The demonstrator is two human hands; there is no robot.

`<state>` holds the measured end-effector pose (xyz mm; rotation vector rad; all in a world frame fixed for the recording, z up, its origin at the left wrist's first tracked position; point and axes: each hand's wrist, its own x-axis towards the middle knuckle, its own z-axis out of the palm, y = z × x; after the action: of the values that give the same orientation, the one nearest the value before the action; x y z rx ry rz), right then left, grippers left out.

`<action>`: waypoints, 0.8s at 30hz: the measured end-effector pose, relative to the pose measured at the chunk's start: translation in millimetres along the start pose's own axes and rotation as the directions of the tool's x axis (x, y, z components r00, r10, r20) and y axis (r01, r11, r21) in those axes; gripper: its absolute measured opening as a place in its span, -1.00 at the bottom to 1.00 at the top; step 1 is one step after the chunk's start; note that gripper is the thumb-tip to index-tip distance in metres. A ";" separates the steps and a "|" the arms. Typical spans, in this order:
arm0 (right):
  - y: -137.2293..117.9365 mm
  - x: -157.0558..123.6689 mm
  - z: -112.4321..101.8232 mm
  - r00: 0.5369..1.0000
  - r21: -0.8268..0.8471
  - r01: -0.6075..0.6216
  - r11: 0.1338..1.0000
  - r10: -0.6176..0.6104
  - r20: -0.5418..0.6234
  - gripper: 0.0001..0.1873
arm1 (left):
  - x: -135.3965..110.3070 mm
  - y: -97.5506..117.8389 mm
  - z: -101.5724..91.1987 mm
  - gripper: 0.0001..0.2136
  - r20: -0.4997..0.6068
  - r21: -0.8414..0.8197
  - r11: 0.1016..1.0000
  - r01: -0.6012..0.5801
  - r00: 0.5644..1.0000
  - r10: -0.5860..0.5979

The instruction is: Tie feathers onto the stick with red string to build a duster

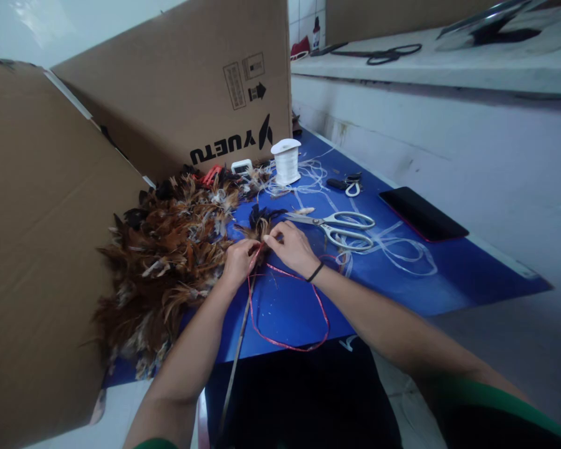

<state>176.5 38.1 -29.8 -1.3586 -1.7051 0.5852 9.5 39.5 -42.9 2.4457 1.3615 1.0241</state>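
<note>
At the front of the blue tabletop my two hands meet over a small bunch of feathers (260, 219), dark at the tips and tan below. A thin stick (237, 355) slants down from the bunch past the table edge toward my lap. My left hand (239, 260) is closed in a pinch on a pink-red string (290, 344), which loops across the tabletop. Thumb and fingers of my right hand (293, 249) are pinched together at the base of the feathers; exactly what lies between those fingertips is hidden. Silver scissors (339, 226) lie just beyond my right hand.
Brown feathers (168, 249) are heaped on the left, beside tall cardboard panels (168, 81). A white ribbon spool (287, 163), loose clear ribbon (409, 255), small black snips (346, 184) and a dark phone (423, 212) lie on the blue table (402, 296). A shelf (449, 68) runs along the right.
</note>
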 end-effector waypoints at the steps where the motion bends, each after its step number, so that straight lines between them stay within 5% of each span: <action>1: -3.1 -1.8 -1.1 0.998 -0.017 -0.038 0.999 0.039 0.044 -0.71 | -0.4 0.0 -0.2 -0.88 0.003 0.007 1.000 -0.007 1.000 0.007; 4: -10.6 -7.8 0.9 0.925 0.042 -0.193 0.980 0.168 0.341 -0.50 | -1.6 -0.4 -1.2 -0.87 0.031 0.008 0.999 -0.036 0.999 0.036; 8: -13.3 -10.6 6.7 0.821 0.247 -0.380 0.892 0.202 0.533 -0.72 | -1.6 -0.2 -1.2 -0.84 0.060 0.013 1.000 0.001 0.998 -0.002; 12: -9.1 -2.0 2.0 0.843 0.493 -0.487 0.721 0.239 0.483 -0.88 | -0.6 1.0 -1.3 -0.90 0.031 0.017 0.998 0.063 0.998 -0.063; 16: -1.2 7.3 -2.0 0.885 0.575 -0.461 0.676 0.303 0.353 -0.85 | -0.4 -0.5 -2.2 -0.93 0.037 -0.037 0.988 0.152 0.988 -0.150; 20: 4.6 9.3 -1.8 0.897 0.550 -0.437 0.712 0.297 0.328 -0.85 | -0.7 -7.6 -2.3 -0.92 0.081 -0.208 0.934 0.290 0.957 -0.280; 24: 4.4 6.4 -4.4 0.930 0.359 -0.168 0.918 0.026 0.367 -0.81 | 0.0 -14.0 -2.8 -0.83 0.117 -0.478 0.765 0.431 0.895 -0.431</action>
<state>182.2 44.8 -28.8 -1.1009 -1.6852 1.2218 -1.9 47.0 -47.0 1.6567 1.3599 1.0788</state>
